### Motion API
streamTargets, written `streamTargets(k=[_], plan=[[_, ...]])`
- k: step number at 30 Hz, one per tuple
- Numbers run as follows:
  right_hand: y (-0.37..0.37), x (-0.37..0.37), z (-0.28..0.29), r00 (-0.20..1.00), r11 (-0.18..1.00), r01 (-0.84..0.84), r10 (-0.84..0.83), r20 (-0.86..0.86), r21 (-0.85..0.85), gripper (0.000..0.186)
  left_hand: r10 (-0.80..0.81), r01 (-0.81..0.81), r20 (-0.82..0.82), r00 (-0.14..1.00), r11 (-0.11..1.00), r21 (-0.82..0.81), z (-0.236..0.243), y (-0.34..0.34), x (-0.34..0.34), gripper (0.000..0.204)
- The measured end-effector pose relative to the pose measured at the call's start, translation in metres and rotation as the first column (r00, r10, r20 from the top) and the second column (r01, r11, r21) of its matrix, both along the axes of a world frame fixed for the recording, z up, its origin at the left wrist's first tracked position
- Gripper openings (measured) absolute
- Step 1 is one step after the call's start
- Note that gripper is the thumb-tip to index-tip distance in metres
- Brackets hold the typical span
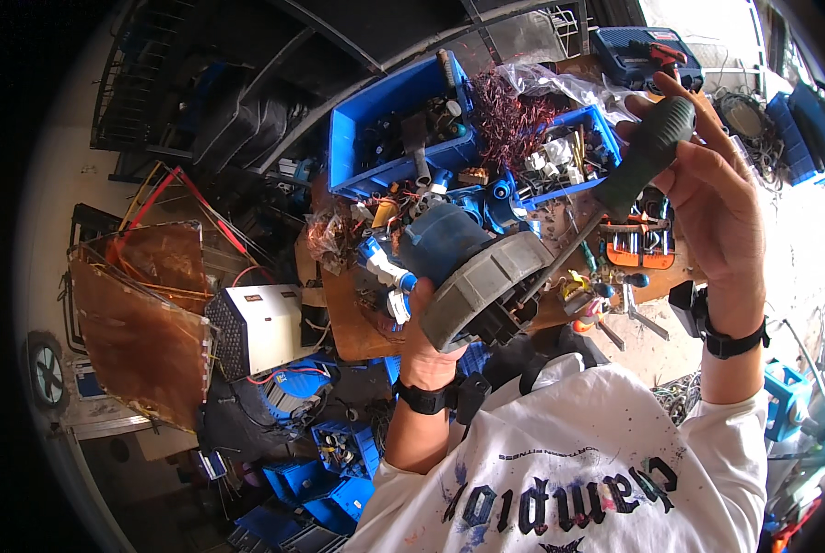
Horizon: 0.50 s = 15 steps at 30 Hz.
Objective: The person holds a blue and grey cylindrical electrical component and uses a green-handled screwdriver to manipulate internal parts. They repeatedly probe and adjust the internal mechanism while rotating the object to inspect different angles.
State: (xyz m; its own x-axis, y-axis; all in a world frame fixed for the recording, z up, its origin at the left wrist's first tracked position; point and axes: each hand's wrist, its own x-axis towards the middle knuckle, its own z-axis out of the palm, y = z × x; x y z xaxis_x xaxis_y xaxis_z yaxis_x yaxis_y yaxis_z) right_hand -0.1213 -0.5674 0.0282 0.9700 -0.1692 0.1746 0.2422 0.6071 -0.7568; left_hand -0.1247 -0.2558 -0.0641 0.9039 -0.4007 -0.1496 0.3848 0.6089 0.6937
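A large blue cylindrical housing with a ribbed grey collar (491, 286), which looks like an industrial plug, is tilted in front of me. My left hand (422, 336) grips it from below and the left, its fingers mostly hidden behind the collar. Black parts show inside the collar's open end, which faces down and toward me. My right hand (721, 194) holds a screwdriver (650, 152) by its thick dark green handle, between thumb and fingers. The shaft slants down-left to the collar's open end; whether its tip touches a screw I cannot tell.
Beyond the housing, a wooden table (353, 327) carries a blue bin of parts (362, 170), tangled copper-coloured wire (514, 120) and an orange tool holder (638, 256). A blue tool case (615, 55) lies at the far right. A white box (270, 318) stands left of the table.
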Motion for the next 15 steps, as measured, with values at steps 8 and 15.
streamTargets(k=[8, 15], plan=[[-0.0035, -0.0014, -0.0023, 0.999, 0.993, 0.018, -0.024, -0.047, -0.119, 0.051, -0.01, 0.006, -0.049, 0.999, 0.997, -0.077, 0.0016, -0.0005, 0.001, 0.057], [0.0003, 0.0, -0.0042, 0.994, 0.983, 0.083, -0.092, -0.053, -0.165, 0.051, -0.021, 0.012, -0.071, 0.997, 0.991, -0.13, 0.0068, -0.0037, 0.0035, 0.057]])
